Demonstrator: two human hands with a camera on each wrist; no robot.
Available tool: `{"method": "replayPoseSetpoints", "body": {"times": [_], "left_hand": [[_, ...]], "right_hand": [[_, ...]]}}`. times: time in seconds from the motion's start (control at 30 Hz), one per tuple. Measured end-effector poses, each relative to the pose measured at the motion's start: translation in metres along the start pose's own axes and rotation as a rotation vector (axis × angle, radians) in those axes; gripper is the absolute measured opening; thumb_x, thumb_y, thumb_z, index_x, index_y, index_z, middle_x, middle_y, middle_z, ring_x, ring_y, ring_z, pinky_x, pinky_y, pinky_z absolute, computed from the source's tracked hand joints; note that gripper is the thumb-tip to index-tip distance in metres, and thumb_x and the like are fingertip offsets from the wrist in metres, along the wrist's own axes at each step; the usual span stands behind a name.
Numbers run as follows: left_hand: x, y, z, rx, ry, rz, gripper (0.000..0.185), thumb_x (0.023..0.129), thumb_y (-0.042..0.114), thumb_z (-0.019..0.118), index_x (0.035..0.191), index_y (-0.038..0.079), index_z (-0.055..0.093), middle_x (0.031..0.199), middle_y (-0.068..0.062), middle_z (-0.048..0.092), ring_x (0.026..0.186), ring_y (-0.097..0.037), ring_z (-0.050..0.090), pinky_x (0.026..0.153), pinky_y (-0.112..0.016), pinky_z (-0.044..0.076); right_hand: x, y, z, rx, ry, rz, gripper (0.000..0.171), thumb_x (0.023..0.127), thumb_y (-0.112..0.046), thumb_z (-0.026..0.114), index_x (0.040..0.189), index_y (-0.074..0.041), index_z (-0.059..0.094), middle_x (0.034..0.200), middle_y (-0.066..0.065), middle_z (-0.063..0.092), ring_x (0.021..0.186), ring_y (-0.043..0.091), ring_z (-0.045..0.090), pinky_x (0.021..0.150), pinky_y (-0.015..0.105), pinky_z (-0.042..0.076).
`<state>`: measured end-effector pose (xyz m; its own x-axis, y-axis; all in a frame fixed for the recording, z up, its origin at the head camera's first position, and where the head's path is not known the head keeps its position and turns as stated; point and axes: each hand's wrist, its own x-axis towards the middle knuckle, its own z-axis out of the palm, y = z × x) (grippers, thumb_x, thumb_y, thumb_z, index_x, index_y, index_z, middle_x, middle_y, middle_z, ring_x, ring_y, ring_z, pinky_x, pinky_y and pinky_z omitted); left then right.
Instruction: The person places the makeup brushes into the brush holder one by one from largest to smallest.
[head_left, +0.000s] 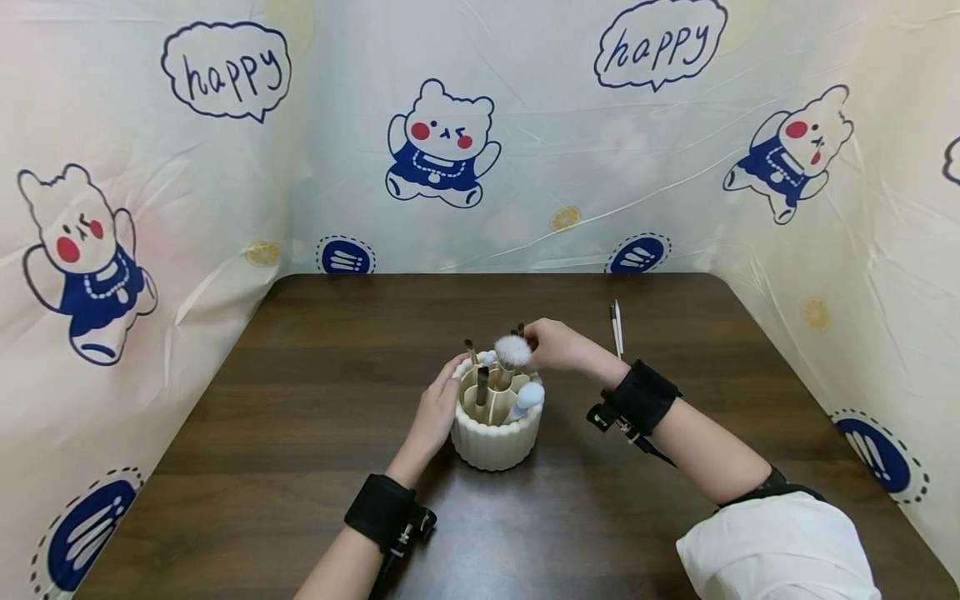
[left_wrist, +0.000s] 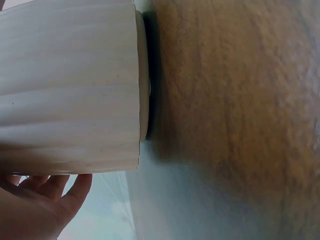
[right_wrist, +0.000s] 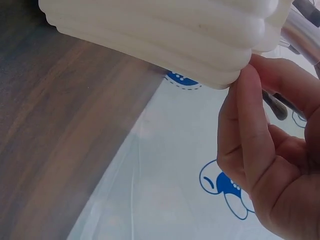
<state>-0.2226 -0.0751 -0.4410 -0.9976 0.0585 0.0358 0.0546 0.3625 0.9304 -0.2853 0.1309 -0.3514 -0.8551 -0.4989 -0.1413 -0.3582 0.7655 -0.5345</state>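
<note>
Overhead, from the head camera: a cream ribbed brush holder (head_left: 496, 437) stands upright near the middle of a dark wooden table (head_left: 300, 400). Its inside is split into compartments, with several makeup brushes standing in them. A fluffy white brush (head_left: 513, 351) rises above the far rim; a pale blue sponge-tipped brush (head_left: 529, 394) leans in the right-hand compartment; a brown-handled brush (head_left: 482, 385) stands near the centre. The left hand (head_left: 435, 412) lies against the holder's left wall, fingers fairly straight and reaching up to the rim. The right hand (head_left: 553, 344) hovers over the far rim, fingers curled together and pinching a thin dark brush handle just beside the white brush head. Two white pens (head_left: 617, 327) lie side by side on the table, well apart from the holder, to the right. Both wrists wear black straps. A cartoon bear backdrop (head_left: 442, 146) walls in the table on three sides.

Left wrist view: the holder's ribbed wall (left_wrist: 70, 85) fills the frame, its base sitting on the wood (left_wrist: 235, 100). The left hand's fingers (left_wrist: 47, 200) lie relaxed and nearly straight along the wall, touching it.

Right wrist view: the holder's rim (right_wrist: 165, 35) is seen from close by. The right hand's fingers (right_wrist: 250, 135) are bent narrow and bunched at the rim; dark brush handles (right_wrist: 274, 105) pass behind them, though exactly where they are pinched I cannot tell.
</note>
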Motion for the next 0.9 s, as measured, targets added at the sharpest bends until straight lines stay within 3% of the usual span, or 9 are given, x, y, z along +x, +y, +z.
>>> {"method": "replayPoseSetpoints", "body": {"times": [0.07,0.23,0.37,0.53,0.7,0.77,0.9], "left_hand": [[-0.0002,-0.0003,0.0005,-0.002,0.003,0.0,0.046,0.099,0.024,0.029,0.142,0.025,0.045,0.134,-0.011,0.053,0.093,-0.025,0.051,0.093,-0.042,0.038],[-0.0004,-0.0006,0.0013,-0.009,0.003,0.004,0.047,0.099,0.024,0.029,0.142,0.024,0.045,0.144,-0.008,0.047,0.114,-0.027,0.049,0.099,-0.045,0.038],[-0.0002,0.0001,0.0012,-0.009,-0.002,0.012,0.047,0.099,0.024,0.029,0.143,0.023,0.044,0.146,-0.008,0.046,0.111,-0.027,0.049,0.096,-0.044,0.038],[-0.0003,0.0007,0.0014,-0.007,-0.004,0.008,0.046,0.099,0.024,0.028,0.143,0.024,0.045,0.135,-0.012,0.052,0.089,-0.03,0.048,0.09,-0.042,0.036],[-0.0008,0.0001,0.0018,-0.021,-0.009,0.0,0.046,0.099,0.025,0.029,0.143,0.024,0.045,0.142,-0.012,0.049,0.115,-0.032,0.053,0.105,-0.049,0.037],[-0.001,0.0002,0.0016,-0.026,-0.007,0.003,0.046,0.1,0.025,0.029,0.143,0.024,0.044,0.149,-0.008,0.043,0.133,-0.028,0.043,0.109,-0.052,0.035],[-0.0007,0.0002,0.001,-0.02,-0.008,0.002,0.046,0.1,0.025,0.029,0.143,0.024,0.044,0.144,-0.011,0.048,0.122,-0.028,0.05,0.106,-0.05,0.037]], "right_hand": [[0.0002,-0.0013,0.0,-0.025,0.004,0.007,0.026,0.073,-0.008,0.074,0.094,0.005,0.065,0.083,0.011,0.064,0.07,0.015,0.052,0.062,0.022,0.043],[0.0019,-0.0033,0.0001,-0.062,-0.011,0.007,0.028,0.074,-0.01,0.075,0.096,0.005,0.066,0.086,0.013,0.067,0.071,0.016,0.055,0.064,0.023,0.045],[0.002,-0.0051,-0.0003,-0.088,-0.026,-0.024,0.026,0.075,-0.008,0.074,0.096,0.005,0.066,0.089,0.015,0.068,0.074,0.019,0.059,0.068,0.027,0.049],[0.0007,-0.0068,-0.0013,-0.11,-0.026,-0.043,0.025,0.075,-0.007,0.073,0.096,0.005,0.066,0.09,0.016,0.068,0.076,0.021,0.061,0.07,0.029,0.05],[0.0008,-0.0072,-0.0022,-0.102,-0.039,-0.035,0.023,0.076,-0.007,0.072,0.095,0.004,0.066,0.088,0.014,0.068,0.073,0.019,0.059,0.067,0.027,0.048],[0.0011,-0.0068,-0.0025,-0.095,-0.043,-0.028,0.023,0.076,-0.007,0.072,0.095,0.004,0.066,0.088,0.014,0.068,0.074,0.018,0.058,0.067,0.027,0.048],[0.0015,-0.0057,-0.0038,-0.061,-0.045,-0.011,0.023,0.077,-0.005,0.072,0.097,0.004,0.067,0.089,0.013,0.067,0.075,0.018,0.057,0.069,0.026,0.048]]}}
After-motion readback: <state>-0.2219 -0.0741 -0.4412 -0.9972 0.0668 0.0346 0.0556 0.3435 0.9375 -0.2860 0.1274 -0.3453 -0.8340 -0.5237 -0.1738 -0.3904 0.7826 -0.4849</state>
